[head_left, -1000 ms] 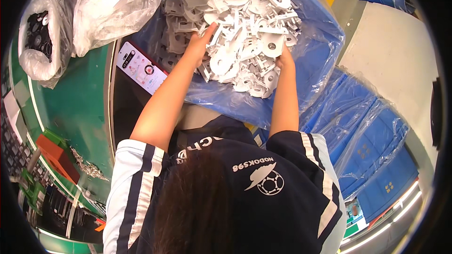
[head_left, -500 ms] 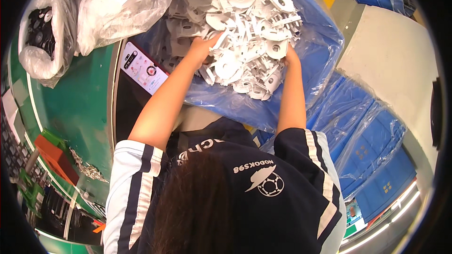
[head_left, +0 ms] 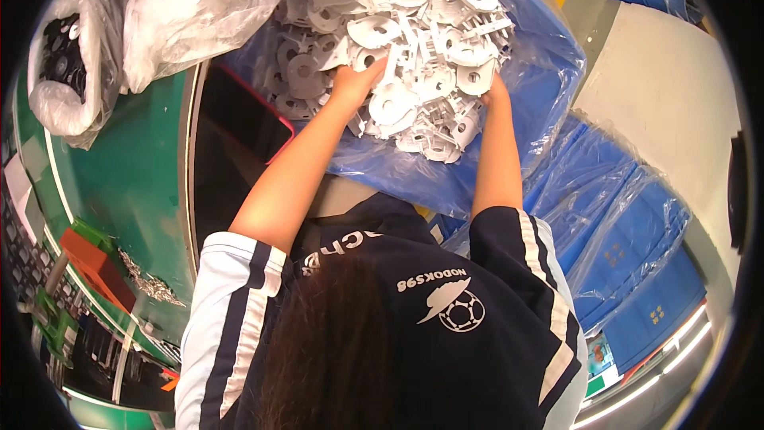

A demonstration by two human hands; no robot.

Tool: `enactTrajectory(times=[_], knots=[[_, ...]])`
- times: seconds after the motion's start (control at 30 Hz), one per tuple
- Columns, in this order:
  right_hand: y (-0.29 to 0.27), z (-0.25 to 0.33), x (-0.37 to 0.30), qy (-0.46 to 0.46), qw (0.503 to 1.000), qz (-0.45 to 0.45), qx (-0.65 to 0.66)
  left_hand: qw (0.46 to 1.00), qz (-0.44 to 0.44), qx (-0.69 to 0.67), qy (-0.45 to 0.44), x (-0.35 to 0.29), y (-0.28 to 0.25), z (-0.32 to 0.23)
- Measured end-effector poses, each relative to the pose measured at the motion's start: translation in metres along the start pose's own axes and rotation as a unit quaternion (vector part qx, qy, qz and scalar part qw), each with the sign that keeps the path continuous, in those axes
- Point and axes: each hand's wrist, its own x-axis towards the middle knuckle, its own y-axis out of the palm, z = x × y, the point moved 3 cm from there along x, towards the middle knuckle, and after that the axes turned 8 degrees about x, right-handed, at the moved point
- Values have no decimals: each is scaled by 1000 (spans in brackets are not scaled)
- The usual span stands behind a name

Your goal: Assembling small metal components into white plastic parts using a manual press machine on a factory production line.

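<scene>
A big heap of white plastic parts (head_left: 436, 84), many of them rounded plates with a hole, fills a blue bin lined with clear plastic (head_left: 535, 123). My left hand (head_left: 356, 84) grips the heap's left side, its thumb lying over the parts and its fingers hidden under them. On the opposite side my right hand (head_left: 495, 95) holds parts at the edge, with most of its fingers hidden behind them. Between my two hands a loose clump of the parts is gathered. More parts lie in shadow to the left of my left hand.
A phone (head_left: 247, 115) with a dark screen lies left of my left forearm, beside the green worktable (head_left: 131, 183). Clear bags (head_left: 199, 24) stand at the upper left, one holding black parts. Blue crates under plastic (head_left: 613, 247) stand at the right.
The phone's lit screen has gone dark. My left hand has shifted slightly right, and the parts between my hands have moved a little. My right hand has shifted slightly right.
</scene>
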Motion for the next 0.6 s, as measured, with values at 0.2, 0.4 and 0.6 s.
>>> enactTrajectory(times=[0.2,0.4,0.6], knots=[[0,-6,-1,32,999,-24,-22,999,12,-47,-19,14,12,13],[18,8,-28,48,997,-3,-64,991,-57,-120,31,1,19,1],[41,11,-35,55,998,3,-28,982,-33,-177,58,18,7,8]])
